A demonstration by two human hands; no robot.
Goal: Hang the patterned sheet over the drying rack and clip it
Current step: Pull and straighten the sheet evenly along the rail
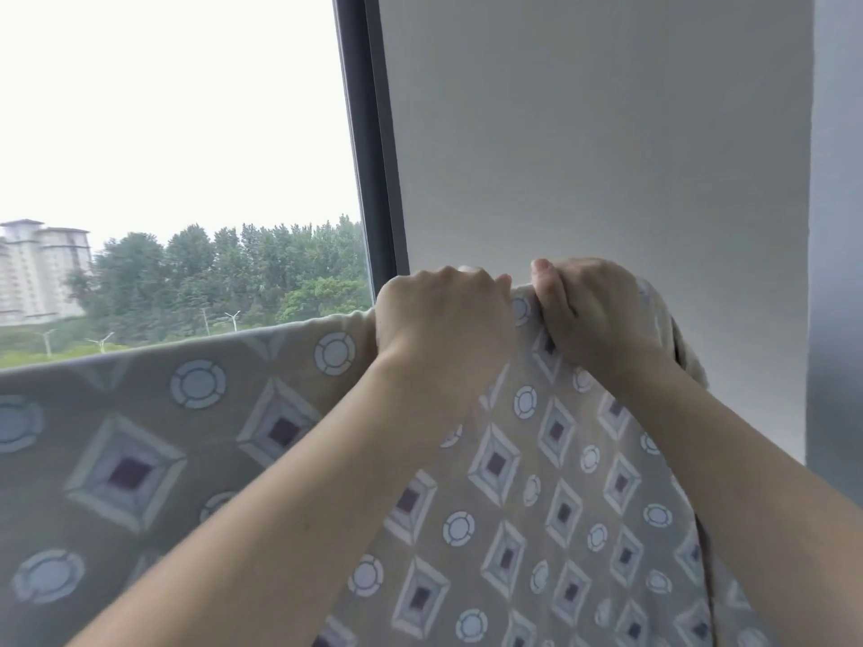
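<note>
**Sheet draped, hands at the top fold**

Up at the top edge of the patterned sheet, we have both hands close together, just apart, in front of the pale wall. Our left hand is curled over the fold with its knuckles towards us; something small and pale shows at its knuckles, possibly a clip, but we cannot tell. Our right hand has its fingers curled down and gripping the bunched cloth at the fold. The sheet already hangs over what must be the rack bar, which the cloth hides, and it runs off to the left below the window and down towards us.

We judge that the hanging is largely done and that the clipping step is in hand here. The next move calls for holding the fold flat and tight on the bar with one hand while the other seats a clip across both layers, without dragging the cloth sideways.

No brand, label or writing can be read anywhere; the sheet shows only diamonds and rings.
</note>
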